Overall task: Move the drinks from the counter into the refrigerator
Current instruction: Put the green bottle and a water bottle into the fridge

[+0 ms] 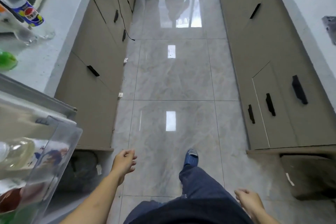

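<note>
Task partly done: bottles sit in the refrigerator door shelf [60,151] at 8 o'clock, clear bottle [21,5] and green bottle [7,60] remain on the counter [60,23] at 10 o'clock, while left hand [124,162] and right hand [249,200] hang loosely open, empty.

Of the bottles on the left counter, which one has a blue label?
The clear bottle at the far end of the counter, with a blue, red and yellow label. The nearer bottle is green.
</note>
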Motion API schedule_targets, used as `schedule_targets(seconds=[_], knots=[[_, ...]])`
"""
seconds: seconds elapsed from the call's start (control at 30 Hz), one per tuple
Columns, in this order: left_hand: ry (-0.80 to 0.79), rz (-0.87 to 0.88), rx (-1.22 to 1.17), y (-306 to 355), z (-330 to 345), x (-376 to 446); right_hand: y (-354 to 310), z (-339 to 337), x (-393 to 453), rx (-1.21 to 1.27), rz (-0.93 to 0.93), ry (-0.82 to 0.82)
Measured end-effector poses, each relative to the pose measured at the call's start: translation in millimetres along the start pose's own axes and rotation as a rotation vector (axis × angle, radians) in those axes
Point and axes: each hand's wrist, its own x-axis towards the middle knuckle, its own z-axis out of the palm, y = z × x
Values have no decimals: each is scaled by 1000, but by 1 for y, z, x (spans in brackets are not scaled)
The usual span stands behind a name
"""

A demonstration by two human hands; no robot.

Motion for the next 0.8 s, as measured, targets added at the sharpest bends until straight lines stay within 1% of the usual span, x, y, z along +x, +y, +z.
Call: schedule_targets(seconds=[0.07,0.13,0.2,0.4,0.53,0.67,0.8], knots=[[37,-36,20,13,5,0,-59,-5,8,-28,-44,-56],[62,-48,20,22,9,2,-120,-4,15,-53,-146,-124],[94,-75,0,30,10,6,-180,1,21,-83,-238,-159],[200,-228,-106,44,9,25,-331,43,26,-191,-392,-291],[261,-317,-206,61,3,55,-415,90,22,-282,-475,-356],[320,-361,-317,92,-5,93,-482,135,18,-378,-527,-407],[358,-408,-416,138,-19,115,-542,167,11,-499,-540,-394]])
